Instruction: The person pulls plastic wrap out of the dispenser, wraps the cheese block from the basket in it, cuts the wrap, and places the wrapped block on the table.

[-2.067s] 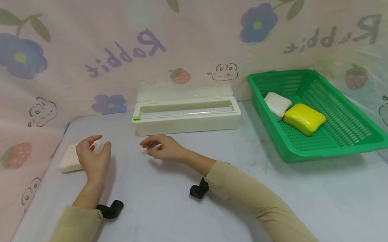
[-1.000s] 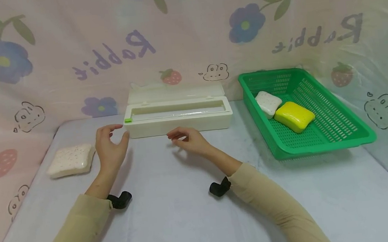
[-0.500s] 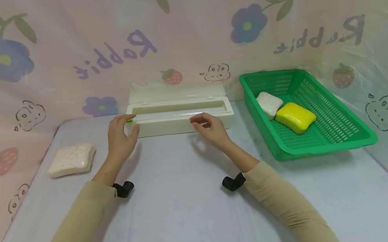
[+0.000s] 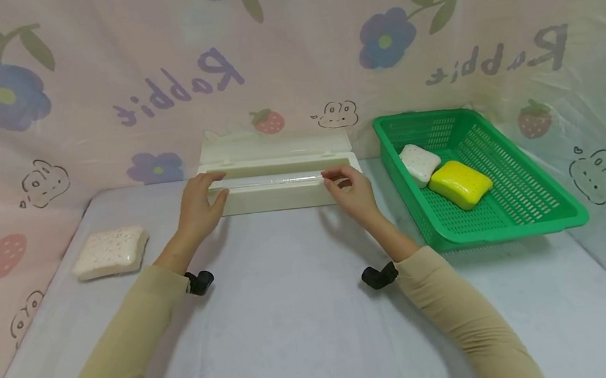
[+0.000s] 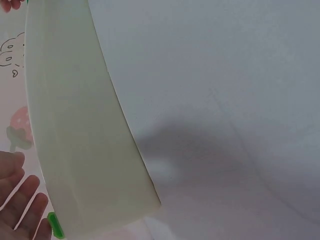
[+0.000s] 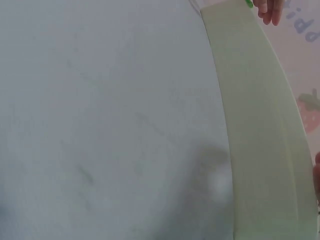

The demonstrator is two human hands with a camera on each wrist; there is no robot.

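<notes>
A white cling film dispenser (image 4: 276, 199) stands at the back of the table with its lid (image 4: 276, 145) raised. Inside lies a roll of clear film (image 4: 274, 179). My left hand (image 4: 200, 206) is at the dispenser's left end, thumb and fingers apart; in the left wrist view its fingers (image 5: 22, 207) are loosely extended beside the green slider (image 5: 56, 225). At the right end is my right hand (image 4: 356, 194), its fingertips right at the film's front edge with thumb and forefinger apart. The right wrist view shows only a sliver of its fingers (image 6: 317, 175) past the dispenser.
A speckled white wrapped block (image 4: 111, 252), like a soap bar, lies at the table's left. To the right stands a green plastic basket (image 4: 507, 233) containing a smaller white block (image 4: 420, 163) and a yellow block (image 4: 460, 185). A printed curtain (image 4: 289, 61) hangs behind.
My left hand has moved away from the speckled block, right and forward to the dispenser's left end. The right hand has travelled right and forward to the opposite end.
</notes>
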